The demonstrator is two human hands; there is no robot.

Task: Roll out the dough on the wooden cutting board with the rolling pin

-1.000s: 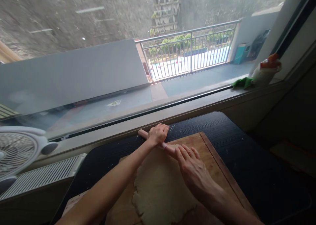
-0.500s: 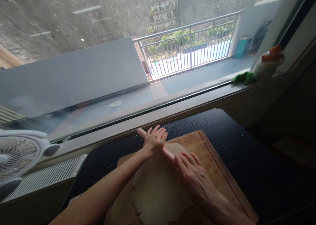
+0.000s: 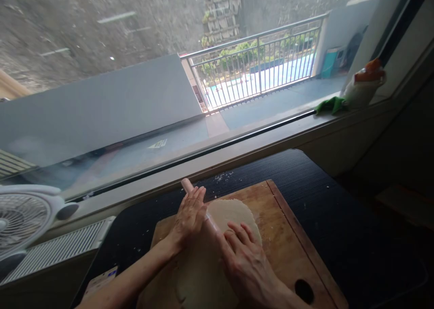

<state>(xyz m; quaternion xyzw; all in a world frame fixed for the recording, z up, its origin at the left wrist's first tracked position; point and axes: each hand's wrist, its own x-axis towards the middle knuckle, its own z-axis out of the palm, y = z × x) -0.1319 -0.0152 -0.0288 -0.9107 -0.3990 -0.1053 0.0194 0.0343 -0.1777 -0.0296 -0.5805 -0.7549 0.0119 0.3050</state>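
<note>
A pale pink rolling pin [image 3: 212, 224] lies slantwise over a wide, thin sheet of dough [image 3: 232, 209]. My left hand [image 3: 190, 216] rests flat across the pin near its far end, fingers stretched out. Over the nearer end lies my right hand [image 3: 249, 261], its fingers spread and slightly bent; that end of the pin is hidden under it. Beneath the dough is a wooden cutting board [image 3: 285, 243] with a round dark hole at its near right. My arms hide part of the dough's left and near side.
The board is on a black table [image 3: 285, 171] against a windowsill [image 3: 237, 153]. A white fan [image 3: 27, 218] stands left. A packet [image 3: 101, 279] lies by my left forearm. On the sill are a green cloth [image 3: 330, 105] and a white container [image 3: 361, 92] with an orange top.
The rolling pin and both hands have moved left and toward me over the dough. More of the dough's far edge, the board's hole and the packet now show.
</note>
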